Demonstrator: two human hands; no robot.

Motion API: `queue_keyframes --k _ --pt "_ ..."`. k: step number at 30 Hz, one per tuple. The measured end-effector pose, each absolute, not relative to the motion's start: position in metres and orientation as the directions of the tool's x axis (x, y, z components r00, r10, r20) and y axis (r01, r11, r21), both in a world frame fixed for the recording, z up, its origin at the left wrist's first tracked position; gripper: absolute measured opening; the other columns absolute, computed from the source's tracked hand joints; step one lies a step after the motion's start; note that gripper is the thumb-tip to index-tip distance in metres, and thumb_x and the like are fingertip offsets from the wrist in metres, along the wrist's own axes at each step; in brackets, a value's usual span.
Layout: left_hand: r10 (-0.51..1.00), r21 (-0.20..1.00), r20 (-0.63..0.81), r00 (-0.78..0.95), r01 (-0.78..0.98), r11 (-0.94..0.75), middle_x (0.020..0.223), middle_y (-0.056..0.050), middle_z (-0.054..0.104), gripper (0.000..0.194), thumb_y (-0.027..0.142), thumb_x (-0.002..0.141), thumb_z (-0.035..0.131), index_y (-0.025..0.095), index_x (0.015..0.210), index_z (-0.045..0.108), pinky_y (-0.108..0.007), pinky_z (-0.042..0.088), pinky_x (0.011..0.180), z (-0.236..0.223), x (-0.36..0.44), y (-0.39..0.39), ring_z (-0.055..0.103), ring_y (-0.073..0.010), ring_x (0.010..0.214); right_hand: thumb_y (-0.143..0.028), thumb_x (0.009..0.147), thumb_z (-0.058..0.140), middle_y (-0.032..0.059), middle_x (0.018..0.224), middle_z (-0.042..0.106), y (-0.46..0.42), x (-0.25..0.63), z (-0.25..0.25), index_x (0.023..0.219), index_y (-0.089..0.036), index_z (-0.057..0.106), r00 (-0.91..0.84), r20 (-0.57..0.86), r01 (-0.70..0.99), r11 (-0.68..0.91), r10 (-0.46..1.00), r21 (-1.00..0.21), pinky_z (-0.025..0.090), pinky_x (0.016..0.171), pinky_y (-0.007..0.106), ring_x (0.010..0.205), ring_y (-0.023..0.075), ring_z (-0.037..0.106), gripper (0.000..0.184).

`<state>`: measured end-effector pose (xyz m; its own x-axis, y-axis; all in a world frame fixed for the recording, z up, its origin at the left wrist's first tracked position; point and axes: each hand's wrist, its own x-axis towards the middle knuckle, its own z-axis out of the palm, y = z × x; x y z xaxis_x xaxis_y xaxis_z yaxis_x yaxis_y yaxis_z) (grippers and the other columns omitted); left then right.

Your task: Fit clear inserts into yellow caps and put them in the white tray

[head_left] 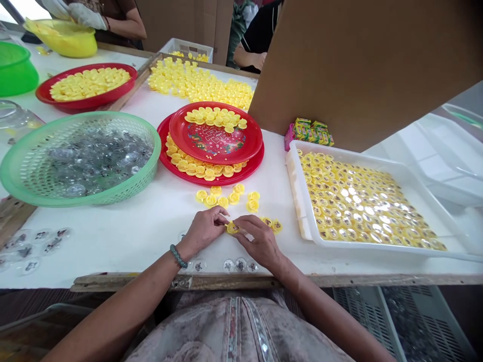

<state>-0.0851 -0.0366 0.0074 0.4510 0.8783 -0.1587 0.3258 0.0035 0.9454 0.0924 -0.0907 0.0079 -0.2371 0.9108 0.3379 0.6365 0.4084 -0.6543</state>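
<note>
Between my two hands, just above the white table, is a small round yellow plastic piece (233, 228) with a dark picture in its middle. My left hand (206, 229), a beaded bracelet on its wrist, pinches it from the left. From the right, the fingertips of my right hand (260, 239) close on its other edge. Several plain yellow cup-like pieces (222, 201) lie beyond my hands. Two yellow pieces with pictures (276, 226) rest beside my right fingers. Clear printed discs (240, 265) lie along the near table edge, partly hidden by my wrists.
A green basket (154, 166) of clear discs stands left. Red trays (256, 146) of yellow pieces are ahead. A white bin (302, 221) of finished-looking yellow pieces sits right, before a cardboard panel (350, 75). Across the table, a person's gloved hand (86, 16) is by a yellow bowl (81, 42).
</note>
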Motion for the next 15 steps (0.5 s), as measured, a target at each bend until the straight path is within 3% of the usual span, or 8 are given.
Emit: queue_keyframes --k 4,9,15 --pt "0.877 0.943 -0.152 0.456 0.331 -0.008 0.083 -0.001 0.071 0.025 0.019 0.068 0.06 0.02 0.093 0.06 -0.027 0.05 0.068 0.007 -0.085 -0.038 0.066 -0.018 0.075 -0.023 0.076 0.067 0.0047 0.095 0.064 -0.093 0.094 0.017 0.101 -0.021 0.059 -0.095 0.253 0.55 0.263 0.963 -0.793 0.05 0.074 0.03 0.08 0.0151 0.06 0.027" --pt "0.881 0.924 -0.163 0.444 0.381 -0.021 0.083 -0.001 0.07 0.022 0.02 0.069 0.06 0.02 0.092 0.061 -0.026 0.05 0.069 0.009 -0.085 -0.039 0.065 -0.0173 0.075 -0.024 0.071 0.072 0.0043 0.097 0.065 -0.097 0.092 0.03 0.104 -0.023 0.053 -0.01 0.125 0.265 0.124 0.992 -0.956 0.051 0.076 0.031 0.078 0.0138 0.06 0.038" --pt "0.888 0.914 -0.169 0.428 0.406 -0.022 0.087 -0.002 0.07 0.023 0.016 0.069 0.058 0.02 0.091 0.061 -0.025 0.05 0.071 0.008 -0.085 -0.038 0.065 -0.0164 0.078 -0.014 0.066 0.076 0.001 0.095 0.065 -0.099 0.091 0.035 0.107 -0.026 0.052 -0.022 0.067 -0.084 0.065 0.998 -0.994 0.05 0.076 0.027 0.082 0.0122 0.06 0.048"
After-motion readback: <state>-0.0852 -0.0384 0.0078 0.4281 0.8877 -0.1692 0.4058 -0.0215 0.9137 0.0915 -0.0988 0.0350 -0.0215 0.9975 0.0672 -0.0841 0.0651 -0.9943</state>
